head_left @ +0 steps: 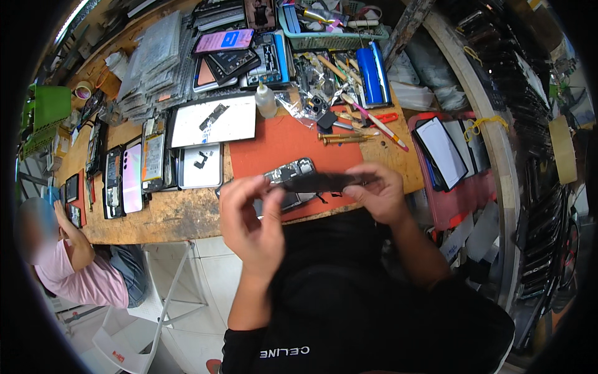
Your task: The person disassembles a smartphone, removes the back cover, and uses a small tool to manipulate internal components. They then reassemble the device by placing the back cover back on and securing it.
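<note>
Between my two hands I hold a thin black strip (321,182), like a flat phone part, above the near edge of the table. My left hand (252,218) pinches its left end and my right hand (377,193) grips its right end. Just behind the strip an opened phone (291,171) with bare circuitry lies on a red-orange mat (280,140). Part of that phone is hidden by the strip and my fingers.
Wooden workbench (180,215) crowded with opened phones (131,177), white trays (215,121), a small white bottle (266,100), brass-handled screwdrivers (339,138), a blue case (372,75), and a red tray of screens (445,156). Another person in a pink shirt (68,268) sits at left by a white stool (156,311).
</note>
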### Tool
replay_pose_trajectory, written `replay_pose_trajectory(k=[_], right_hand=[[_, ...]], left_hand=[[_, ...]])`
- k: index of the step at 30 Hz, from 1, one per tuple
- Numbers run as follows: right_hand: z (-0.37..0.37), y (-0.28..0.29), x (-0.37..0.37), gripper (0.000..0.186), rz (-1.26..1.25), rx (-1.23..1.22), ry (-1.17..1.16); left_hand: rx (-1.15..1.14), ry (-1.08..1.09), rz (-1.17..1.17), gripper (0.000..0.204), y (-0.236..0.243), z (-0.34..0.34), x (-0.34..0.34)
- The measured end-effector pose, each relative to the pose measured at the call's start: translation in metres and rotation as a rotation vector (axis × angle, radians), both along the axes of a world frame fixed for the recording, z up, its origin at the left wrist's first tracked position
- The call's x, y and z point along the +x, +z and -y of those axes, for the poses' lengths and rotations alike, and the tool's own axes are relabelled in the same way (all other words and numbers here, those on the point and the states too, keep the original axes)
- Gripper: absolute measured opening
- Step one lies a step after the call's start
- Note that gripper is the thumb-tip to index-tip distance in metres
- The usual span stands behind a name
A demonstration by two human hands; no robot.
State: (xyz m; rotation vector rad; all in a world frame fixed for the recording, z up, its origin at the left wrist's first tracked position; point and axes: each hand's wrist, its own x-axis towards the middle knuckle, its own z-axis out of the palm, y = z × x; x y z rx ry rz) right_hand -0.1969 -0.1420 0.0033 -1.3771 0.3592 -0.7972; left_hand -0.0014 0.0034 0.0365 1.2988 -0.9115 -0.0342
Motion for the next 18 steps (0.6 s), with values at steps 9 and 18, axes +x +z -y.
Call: replay_pose_trajectory(k=[9,18], right_hand=[[0.002,0.009,0.017,0.023,-0.033,0.283,0.012],[0.001,0.018,0.022,0.023,0.048,0.601,0.160]], left_hand=[[0.127,-0.112,-0.567,0.025,-0.015,-0.013,0.025],[0.037,-0.111,-0.762,0.024,-0.026,-0.013,0.024]])
